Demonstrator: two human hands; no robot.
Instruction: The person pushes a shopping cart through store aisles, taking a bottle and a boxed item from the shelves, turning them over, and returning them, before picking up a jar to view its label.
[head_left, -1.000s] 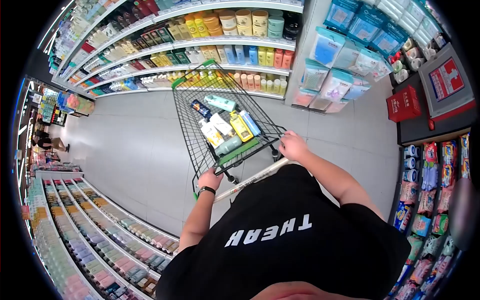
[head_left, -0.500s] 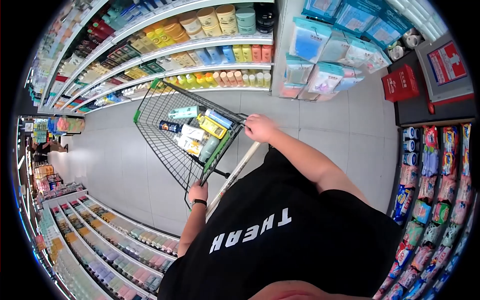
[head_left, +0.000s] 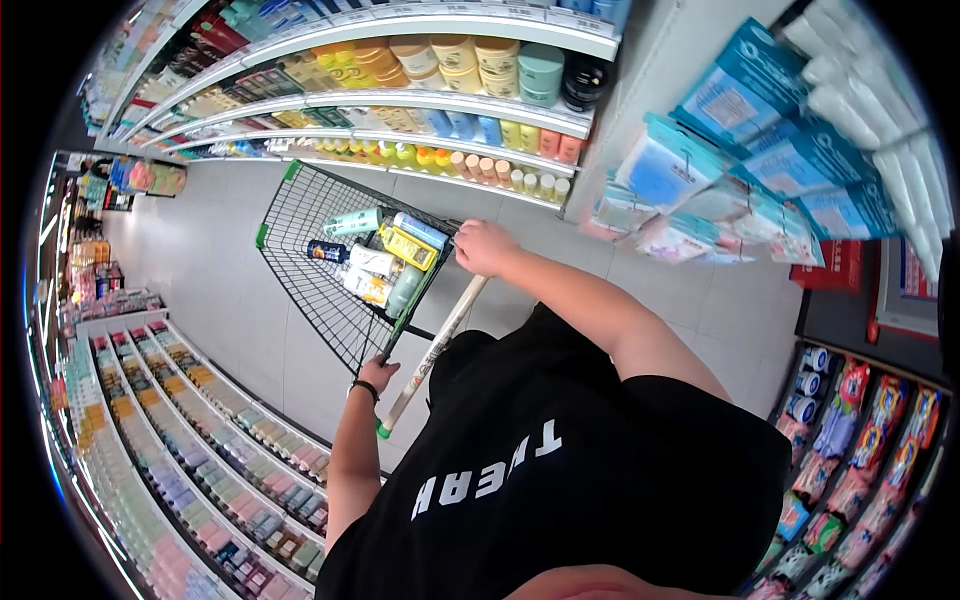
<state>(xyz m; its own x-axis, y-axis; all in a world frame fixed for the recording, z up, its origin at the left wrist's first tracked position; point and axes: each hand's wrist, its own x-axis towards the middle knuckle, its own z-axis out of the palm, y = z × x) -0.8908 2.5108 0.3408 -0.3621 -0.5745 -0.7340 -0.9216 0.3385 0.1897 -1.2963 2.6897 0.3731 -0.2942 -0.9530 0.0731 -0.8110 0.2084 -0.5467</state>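
Right fingers: I see the right hand [head_left: 487, 247] curled tight on the near corner of the wire shopping cart [head_left: 262, 236].
Left fingers: the left hand [head_left: 378, 373] is at the other near corner, thumb poking out. The other fingers are mostly hidden, so I can't tell how tight they are.
Arms: the right one reaches out across my view; the left one, with a dark wristband [head_left: 364, 388], points up to the cart.
Handle bar: the pale bar [head_left: 435, 352] slants between cart and tummy.
Cart load: the yellow bottle [head_left: 408, 247] lies beside a blue bottle [head_left: 420, 231]. A mint bottle [head_left: 354, 221], dark blue pack [head_left: 326, 251], two white packs [head_left: 371, 259] and a gray-green bottle [head_left: 404, 291] lie close by.
Floor room: gray floor [head_left: 215, 255] runs wide past the cart's front.
Shelf edges: the jar shelf [head_left: 400, 97] comes near the cart's far corner; I can't tell if they touch. The lower-left shelf [head_left: 240, 500] slants along the other side.
Right side: hanging packets [head_left: 665, 165] stick out past the right hand.
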